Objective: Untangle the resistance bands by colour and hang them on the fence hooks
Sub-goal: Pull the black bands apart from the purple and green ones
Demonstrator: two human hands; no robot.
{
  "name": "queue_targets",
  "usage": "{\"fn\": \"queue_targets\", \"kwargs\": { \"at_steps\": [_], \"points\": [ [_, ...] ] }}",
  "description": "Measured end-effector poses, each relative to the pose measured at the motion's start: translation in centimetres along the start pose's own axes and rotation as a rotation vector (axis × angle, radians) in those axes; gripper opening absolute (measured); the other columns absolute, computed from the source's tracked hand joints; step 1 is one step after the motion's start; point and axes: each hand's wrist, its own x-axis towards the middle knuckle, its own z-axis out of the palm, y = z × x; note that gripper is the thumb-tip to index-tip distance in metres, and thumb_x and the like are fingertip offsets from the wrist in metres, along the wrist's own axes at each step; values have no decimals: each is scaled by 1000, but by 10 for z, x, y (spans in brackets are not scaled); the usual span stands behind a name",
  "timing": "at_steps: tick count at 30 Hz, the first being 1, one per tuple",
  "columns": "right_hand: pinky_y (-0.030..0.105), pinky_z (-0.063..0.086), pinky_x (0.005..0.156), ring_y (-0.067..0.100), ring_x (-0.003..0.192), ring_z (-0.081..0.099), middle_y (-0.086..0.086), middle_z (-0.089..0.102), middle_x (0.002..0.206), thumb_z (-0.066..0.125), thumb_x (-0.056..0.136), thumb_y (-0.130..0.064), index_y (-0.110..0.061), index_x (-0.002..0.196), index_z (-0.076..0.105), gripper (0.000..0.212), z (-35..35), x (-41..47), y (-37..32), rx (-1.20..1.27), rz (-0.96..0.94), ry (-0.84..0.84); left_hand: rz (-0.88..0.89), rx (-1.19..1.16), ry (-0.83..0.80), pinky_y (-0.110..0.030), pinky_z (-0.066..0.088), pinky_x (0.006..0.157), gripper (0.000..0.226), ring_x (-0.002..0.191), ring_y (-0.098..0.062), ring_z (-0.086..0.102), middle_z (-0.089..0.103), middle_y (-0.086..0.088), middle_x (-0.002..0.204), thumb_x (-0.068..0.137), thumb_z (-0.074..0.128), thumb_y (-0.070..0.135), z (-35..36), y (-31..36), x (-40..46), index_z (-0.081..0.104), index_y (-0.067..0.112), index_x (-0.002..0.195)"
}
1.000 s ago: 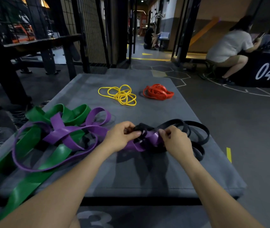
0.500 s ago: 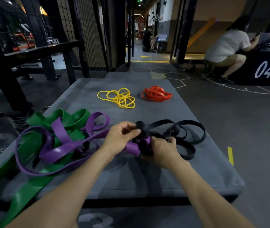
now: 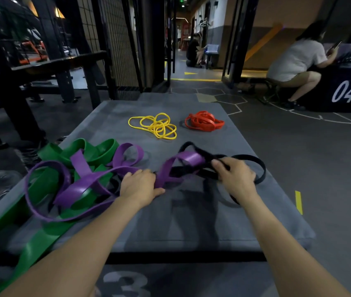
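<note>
- Head view: the left hand [image 3: 140, 186] lay knuckles-up on the grey padded box top [image 3: 191, 221], fingers curled over the wide purple rubber band [image 3: 89, 179].
- The right hand [image 3: 237, 179] was raised a little, fingers closed round the black rubber band [image 3: 258, 166].
- Between the two hands, a purple loop threaded through black strands; this part was blurred.
- Left of the left fingers, purple twisted among the broad green rubber band [image 3: 48, 183].
- Beyond the fingers lay the thin yellow bands [image 3: 155, 126] and the orange-red bands [image 3: 204, 123], apart.
</note>
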Motion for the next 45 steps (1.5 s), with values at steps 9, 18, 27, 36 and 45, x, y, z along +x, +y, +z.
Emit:
{"fn": "queue_targets", "kwargs": {
  "at_steps": [9,18,27,36,45],
  "points": [
    [33,22,84,24,67,45,-3,42,55,42,97,-31,-20,70,44,29,-3,1,15,-10,222,311,-106,63,119,-31,36,72,20,111,-31,55,61,-10,117,92,41,19,-24,-12,2,51,20,109],
    [43,25,96,25,66,44,1,52,63,35,99,-30,-16,90,41,18,8,1,14,-218,215,90,-184,-215,145,-34,42,83,23,106,-35,58,64,-13,113,89,44,11,-25,-41,12,59,21,104],
    [48,21,106,28,92,61,3,62,78,44,95,-40,-20,93,49,20,17,-4,20,-408,116,-131,-9,-176,-167,-33,46,88,51,112,-22,57,61,0,116,74,66,51,1,-50,-17,54,27,118],
    [47,4,113,22,114,54,-1,66,107,61,82,-30,-31,108,61,26,19,-13,12,-441,51,-391,55,176,97,-30,35,93,23,112,-20,54,58,2,113,85,53,26,-2,-32,-26,62,25,106],
    [40,37,107,21,113,57,0,69,108,67,78,-17,-23,110,67,32,3,-14,21,-90,-22,-246,-158,-3,-130,-40,45,93,38,118,-28,50,43,-7,126,85,55,15,-4,-51,-36,53,25,121]
  ]
}}
